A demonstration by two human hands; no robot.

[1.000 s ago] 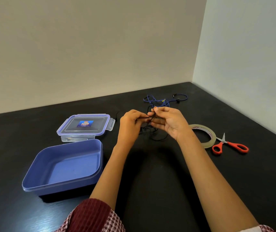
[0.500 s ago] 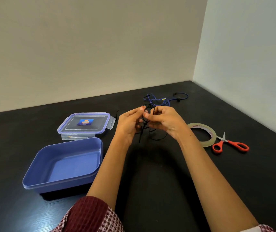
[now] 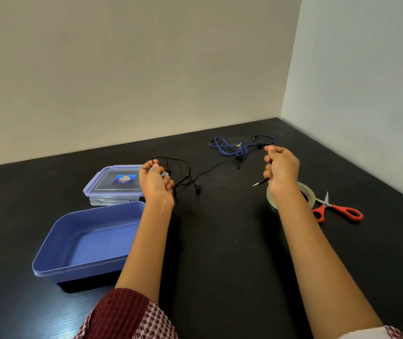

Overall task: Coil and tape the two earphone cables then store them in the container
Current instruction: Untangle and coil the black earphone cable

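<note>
Both hands, close together half a second ago, have drawn apart above the black table (image 3: pixel 220 241). The left hand (image 3: pixel 156 184) pinches loops of the thin black earphone cable (image 3: pixel 207 171). The right hand (image 3: pixel 281 170) curls round its plug end, with the metal jack (image 3: pixel 260 182) poking out. Bare tabletop lies between the forearms. The tangled blue earphone cable (image 3: pixel 232 148) lies just beyond the right hand. The open blue plastic container (image 3: pixel 49 255) sits left of the left forearm.

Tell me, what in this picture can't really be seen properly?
Head view only:
- Tape roll: part hidden behind the right hand and wrist.
- Black earphone cable: thin, dark on the black table; its run into the right hand cannot be traced.
- How many loops the left hand grips: fingers cover them.
- Lid label: print too small to read.
</note>
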